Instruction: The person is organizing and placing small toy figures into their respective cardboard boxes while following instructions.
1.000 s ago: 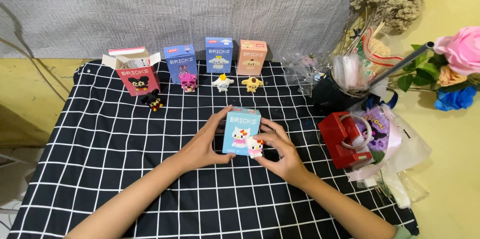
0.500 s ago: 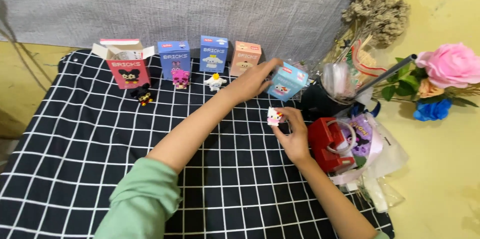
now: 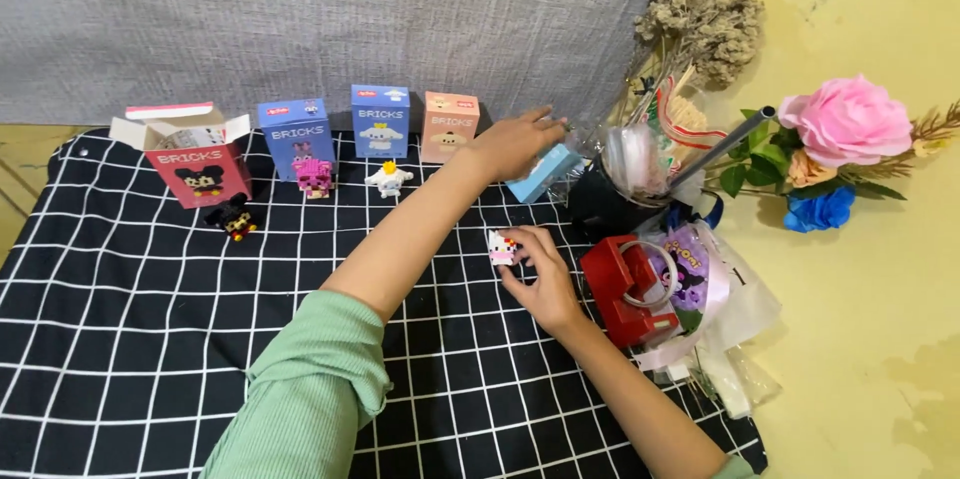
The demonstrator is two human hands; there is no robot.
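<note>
A small white toy figure built of tiny bricks, with a red bow (image 3: 502, 248), is pinched between the thumb and fingers of the right hand (image 3: 542, 277). The figure is held just above the black cloth with white grid lines (image 3: 130, 339), near the middle of the table. Just to the right of this hand, a red plastic box with a clear ring on top (image 3: 622, 291) is seen, and a crinkly clear bag with a purple picture (image 3: 700, 279) lies beside it.

The left hand (image 3: 515, 144) is stretched far forward, with a green sleeve (image 3: 310, 399) on its arm. A small light blue cardboard box (image 3: 543, 174) is gripped by its curled fingers. The box is tilted and is held at the right end of a row of boxes at the back of the cloth.

In that row, a peach box (image 3: 449, 126), a blue box with a white puppy picture (image 3: 380, 121), another blue box (image 3: 296, 138) and an open red box (image 3: 198, 167) are stood up. A white brick puppy (image 3: 388, 180), a pink brick figure (image 3: 314, 178) and a black brick figure (image 3: 233, 218) are set in front of them. A dark round pot (image 3: 600, 204) is stood beside the blue box, and a pink fake rose (image 3: 848, 120) lies far to the right.
</note>
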